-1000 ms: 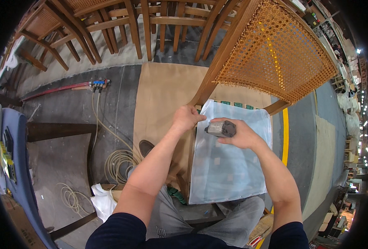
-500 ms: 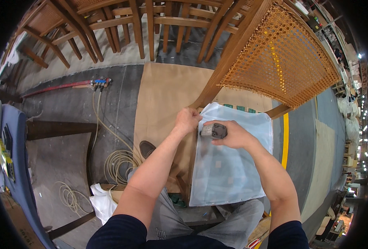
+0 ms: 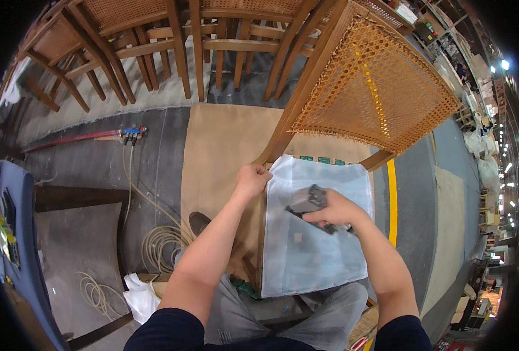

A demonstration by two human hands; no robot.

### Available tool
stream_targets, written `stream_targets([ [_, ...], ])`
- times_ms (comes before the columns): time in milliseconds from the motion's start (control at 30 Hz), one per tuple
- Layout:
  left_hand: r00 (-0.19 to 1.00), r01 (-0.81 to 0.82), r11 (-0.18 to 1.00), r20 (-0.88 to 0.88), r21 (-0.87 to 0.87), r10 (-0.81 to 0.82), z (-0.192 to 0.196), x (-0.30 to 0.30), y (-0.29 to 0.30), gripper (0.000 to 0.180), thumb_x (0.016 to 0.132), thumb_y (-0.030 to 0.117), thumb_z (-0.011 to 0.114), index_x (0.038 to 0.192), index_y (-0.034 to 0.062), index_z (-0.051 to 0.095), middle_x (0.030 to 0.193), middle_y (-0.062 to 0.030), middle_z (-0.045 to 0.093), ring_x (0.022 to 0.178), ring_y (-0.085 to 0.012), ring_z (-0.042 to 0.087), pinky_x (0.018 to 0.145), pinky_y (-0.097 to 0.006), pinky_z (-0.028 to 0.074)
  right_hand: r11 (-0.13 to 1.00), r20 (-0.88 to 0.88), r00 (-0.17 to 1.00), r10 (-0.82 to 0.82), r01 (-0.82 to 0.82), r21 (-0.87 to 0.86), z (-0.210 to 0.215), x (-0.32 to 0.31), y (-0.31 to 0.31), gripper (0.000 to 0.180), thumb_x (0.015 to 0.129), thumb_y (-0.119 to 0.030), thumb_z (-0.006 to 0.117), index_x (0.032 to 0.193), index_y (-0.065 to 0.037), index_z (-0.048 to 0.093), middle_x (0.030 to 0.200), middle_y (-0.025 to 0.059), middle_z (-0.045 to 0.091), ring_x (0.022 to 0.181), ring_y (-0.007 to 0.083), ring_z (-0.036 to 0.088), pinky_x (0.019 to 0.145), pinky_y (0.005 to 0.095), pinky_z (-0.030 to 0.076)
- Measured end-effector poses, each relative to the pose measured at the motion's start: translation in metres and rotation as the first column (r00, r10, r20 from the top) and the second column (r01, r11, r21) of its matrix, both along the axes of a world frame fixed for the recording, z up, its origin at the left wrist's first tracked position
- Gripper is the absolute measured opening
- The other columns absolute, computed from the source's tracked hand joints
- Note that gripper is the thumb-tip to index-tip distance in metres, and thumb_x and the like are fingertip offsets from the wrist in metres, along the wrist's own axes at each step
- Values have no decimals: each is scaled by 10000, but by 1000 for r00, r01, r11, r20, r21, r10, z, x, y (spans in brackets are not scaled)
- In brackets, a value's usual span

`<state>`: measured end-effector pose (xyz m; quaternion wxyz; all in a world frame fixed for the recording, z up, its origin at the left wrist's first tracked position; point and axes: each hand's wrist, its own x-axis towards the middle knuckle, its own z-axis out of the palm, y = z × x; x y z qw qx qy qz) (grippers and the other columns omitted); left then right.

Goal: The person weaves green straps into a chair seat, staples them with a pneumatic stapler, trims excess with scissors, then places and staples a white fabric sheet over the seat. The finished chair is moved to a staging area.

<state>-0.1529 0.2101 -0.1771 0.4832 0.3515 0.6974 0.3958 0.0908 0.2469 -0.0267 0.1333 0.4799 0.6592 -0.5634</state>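
A wooden chair with a woven cane back lies tipped toward me, its seat covered by pale translucent fabric. My left hand grips the seat's near left corner where the fabric meets the wooden frame. My right hand holds a dark grey staple gun flat over the fabric, near the seat's upper middle. The tool's nose points left toward my left hand.
Several more cane chairs stand at the back. Brown paper lies on the floor under the chair. Coiled hose and a red hose with fittings lie left; a blue bench at far left. A yellow floor line runs right.
My right hand has swung the staple gun from the fabric's top edge down and right onto the middle of the seat. My left hand slid slightly down the corner.
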Motion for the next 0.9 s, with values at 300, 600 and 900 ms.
stream_targets([
  [300, 980, 21, 999, -198, 48, -11, 11, 19, 6, 268, 793, 257, 880, 943, 41, 831, 805, -61, 759, 715, -165, 677, 695, -361, 543, 747, -92, 783, -615, 542, -386, -65, 127, -7, 424, 877, -218, 897, 1195, -19, 700, 1004, 72, 716, 699, 174, 677, 650, 353, 558],
  [600, 973, -29, 998, 232, 62, 13, 9, 6, -8, 125, 950, 111, 783, 1004, -2, 777, 848, -4, 703, 789, -108, 616, 708, -304, 501, 810, 468, 883, -37, -248, 532, -15, 70, 29, 505, 860, -358, 853, 1225, -30, 732, 1067, 160, 772, 1036, 370, 726, 929, 455, 569],
  [900, 934, 58, 995, 347, 86, -84, 32, 15, -10, 126, 975, 140, 771, 1004, 17, 764, 797, 44, 666, 623, -54, 526, 532, -254, 395, 862, -168, 958, 235, -125, 492, -60, -47, 88, 444, 918, -296, 826, 1267, -41, 721, 1159, 108, 761, 1064, 239, 703, 925, 370, 554],
])
